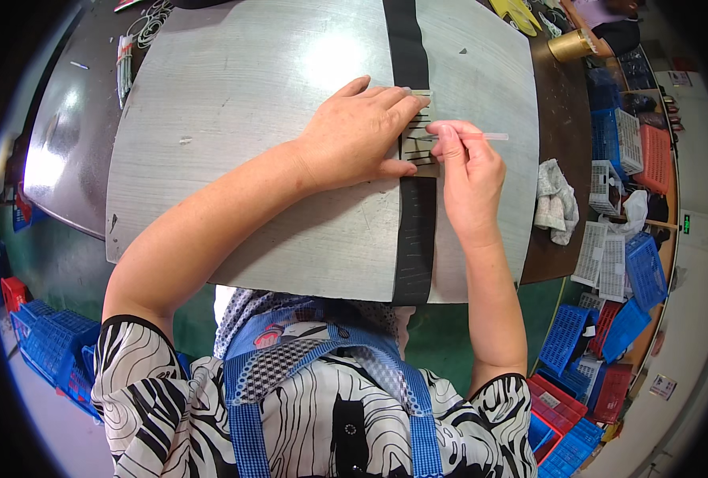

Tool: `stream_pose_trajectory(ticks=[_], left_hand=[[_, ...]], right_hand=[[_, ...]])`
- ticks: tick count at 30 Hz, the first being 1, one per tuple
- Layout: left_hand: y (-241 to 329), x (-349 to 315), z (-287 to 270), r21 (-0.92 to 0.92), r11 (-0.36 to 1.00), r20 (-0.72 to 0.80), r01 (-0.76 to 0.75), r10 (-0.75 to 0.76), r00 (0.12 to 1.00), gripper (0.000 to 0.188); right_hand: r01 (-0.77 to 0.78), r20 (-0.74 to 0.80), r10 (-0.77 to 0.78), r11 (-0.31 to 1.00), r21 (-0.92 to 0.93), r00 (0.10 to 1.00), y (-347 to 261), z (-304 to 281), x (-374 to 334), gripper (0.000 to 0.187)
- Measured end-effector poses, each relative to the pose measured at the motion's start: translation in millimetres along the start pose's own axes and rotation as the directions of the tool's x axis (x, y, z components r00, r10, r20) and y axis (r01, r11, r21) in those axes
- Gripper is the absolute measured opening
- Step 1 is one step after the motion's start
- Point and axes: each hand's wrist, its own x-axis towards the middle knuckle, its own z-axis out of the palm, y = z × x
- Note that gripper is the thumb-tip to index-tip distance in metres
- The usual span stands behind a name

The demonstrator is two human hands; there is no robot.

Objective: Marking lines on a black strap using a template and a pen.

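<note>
A long black strip of material (416, 239) runs from the far edge to the near edge of a grey board, with faint pale lines on its near part. Across it lies a light slotted template (422, 168), black showing through its slots. My left hand (362, 127) rests flat over the template's left side, fingers spread, thumb at its near end. In my right hand (472, 159) a slim pen (493, 136) with a clear pinkish barrel is pinched between thumb and fingers. Its tip is at the slots, beside my left fingers.
The grey board (234, 215) lies on a dark table (561, 111). A crumpled cloth (557, 201) sits at the right, a gold-coloured roll (570, 46) at the far right. Bundled white sticks (124, 68) lie far left. Blue baskets (565, 338) stand beyond the table.
</note>
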Motion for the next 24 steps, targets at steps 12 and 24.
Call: stream_pose_trajectory(ticks=[12,24], left_hand=[[-0.4,0.7,-2.4,-0.019,1.000,0.012,-0.002,0.003,1.000,0.083],[-2.1,1.0,-2.0,-0.036,0.998,0.005,-0.043,0.043,0.999,0.062]], right_hand=[[0.001,-0.021,-0.001,1.000,-0.020,1.000,16.0,-6.0,14.4,0.023],[0.049,-0.018,-0.051,0.994,-0.097,0.999,5.9,2.8,20.7,0.025]])
